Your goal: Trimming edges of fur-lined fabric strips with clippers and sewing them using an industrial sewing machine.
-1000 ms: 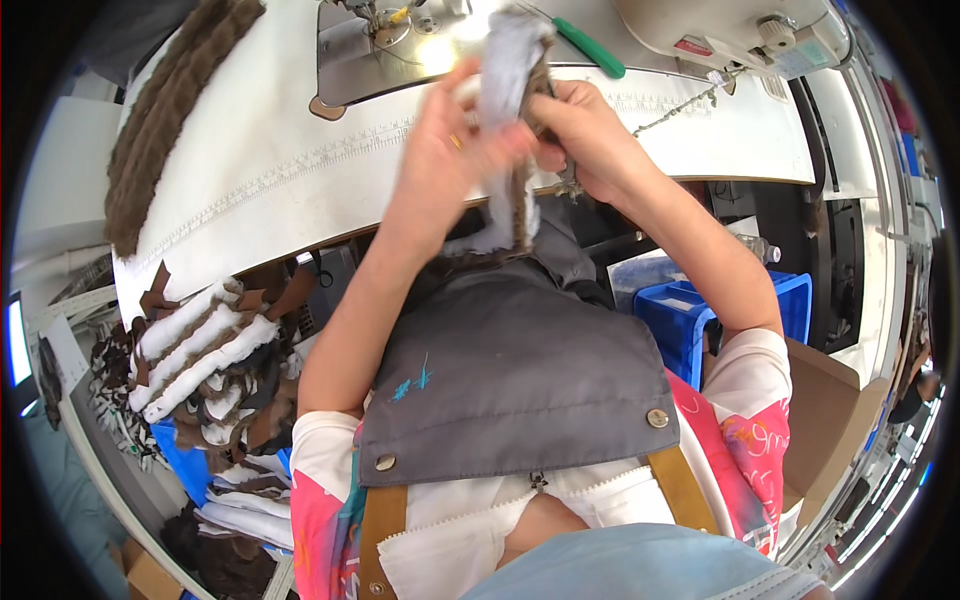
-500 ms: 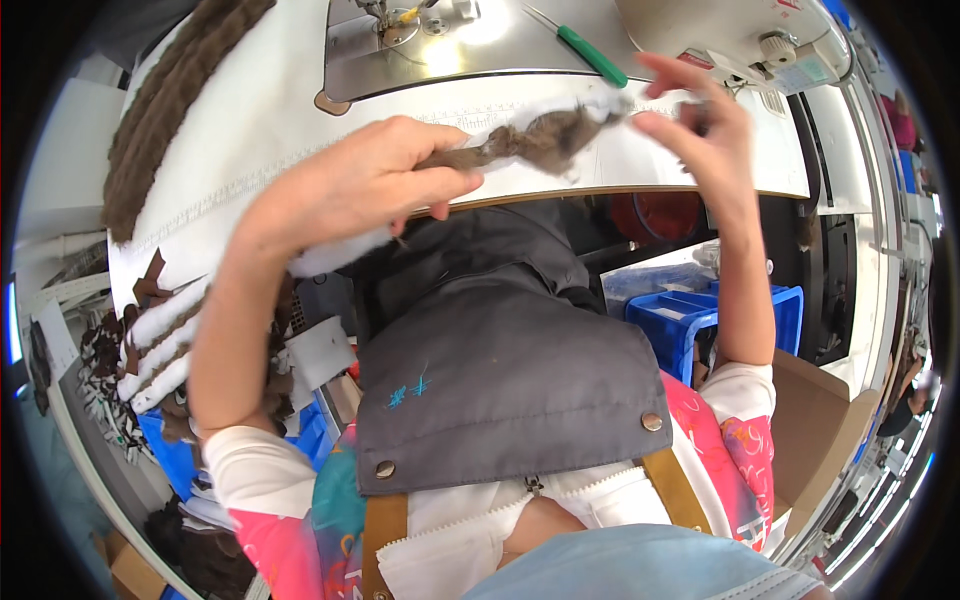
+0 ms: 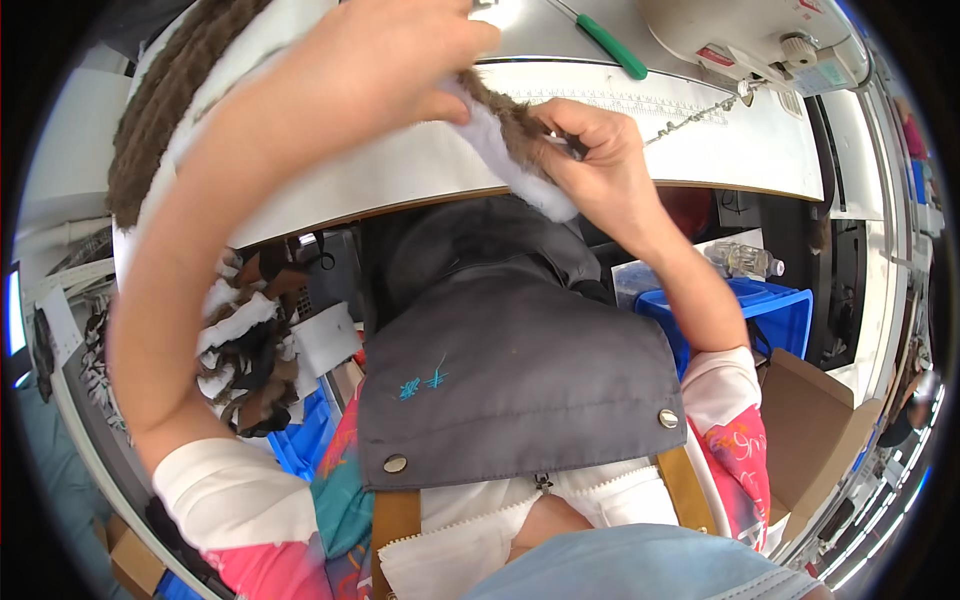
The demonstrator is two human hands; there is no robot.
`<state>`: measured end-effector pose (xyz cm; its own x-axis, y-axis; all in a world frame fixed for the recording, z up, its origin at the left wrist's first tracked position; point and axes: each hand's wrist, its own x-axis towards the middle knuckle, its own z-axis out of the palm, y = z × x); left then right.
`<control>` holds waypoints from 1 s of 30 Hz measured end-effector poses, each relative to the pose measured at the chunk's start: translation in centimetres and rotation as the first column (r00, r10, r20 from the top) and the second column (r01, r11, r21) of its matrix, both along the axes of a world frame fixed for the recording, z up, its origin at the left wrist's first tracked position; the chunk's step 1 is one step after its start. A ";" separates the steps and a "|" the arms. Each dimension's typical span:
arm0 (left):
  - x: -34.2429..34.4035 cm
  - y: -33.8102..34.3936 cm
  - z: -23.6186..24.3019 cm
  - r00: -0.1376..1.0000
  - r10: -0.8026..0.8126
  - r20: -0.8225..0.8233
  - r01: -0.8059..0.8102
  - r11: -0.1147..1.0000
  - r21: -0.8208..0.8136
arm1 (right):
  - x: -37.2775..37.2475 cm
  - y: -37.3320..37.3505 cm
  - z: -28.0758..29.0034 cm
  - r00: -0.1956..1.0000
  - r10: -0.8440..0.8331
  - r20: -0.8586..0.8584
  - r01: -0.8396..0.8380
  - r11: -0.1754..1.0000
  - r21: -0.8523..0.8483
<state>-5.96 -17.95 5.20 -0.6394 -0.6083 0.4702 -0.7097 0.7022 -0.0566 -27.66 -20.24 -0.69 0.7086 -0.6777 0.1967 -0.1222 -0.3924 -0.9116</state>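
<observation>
My left hand [image 3: 390,65], blurred, is at the top edge over a fur strip with a white backing [image 3: 485,140]; its thumb and index finger are apart, and its grip cannot be made out. My right hand [image 3: 605,165] is closed on the strip's right end, with a small dark thing partly hidden among its fingers. Brown fur strips [image 3: 158,125] lie at the left of the white table [image 3: 730,145]. A green-handled tool [image 3: 610,45] rests on the metal plate beside the machine body [image 3: 730,30], from which a knotted thread chain [image 3: 685,115] trails.
Below the table at left is a pile of fur scraps [image 3: 245,350]. At right are a blue bin [image 3: 790,320], a plastic bottle [image 3: 748,258] and an open cardboard box [image 3: 805,430]. A co-worker [image 3: 900,415] shows at the far right rim.
My left hand has risen to the top edge. My right hand has moved down and left onto the strip, which now slants down to the right.
</observation>
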 end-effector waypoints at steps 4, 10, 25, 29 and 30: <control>-4.9 5.2 -3.3 0.825 0.524 -0.211 -0.429 0.824 0.370 | -0.4 0.3 -1.6 0.979 -0.200 -0.038 0.200 0.980 0.013; -7.4 6.7 -6.8 0.454 0.686 -0.568 -0.150 0.687 0.711 | 0.0 1.6 -1.7 0.986 -0.142 0.082 0.148 0.987 -0.070; -7.3 7.2 -7.7 0.509 0.660 -0.552 -0.390 0.749 0.536 | 0.5 1.8 -1.2 0.984 -0.151 0.089 0.108 0.922 0.372; -7.6 7.4 -6.9 0.202 0.711 -0.673 -0.032 0.692 0.721 | -0.3 0.4 0.0 0.993 -0.101 0.058 0.044 0.787 0.615; -7.5 7.3 -7.0 0.204 0.710 -0.674 -0.030 0.693 0.721 | -0.5 0.3 -0.2 0.993 -0.103 0.058 0.046 0.788 0.614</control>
<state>-13.46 -10.67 -1.80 0.3482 -0.9349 0.0691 -0.2210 -0.0102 0.9752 -28.13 -19.98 -0.85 0.6508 -0.7267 -0.2201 -0.0402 0.2565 -0.9657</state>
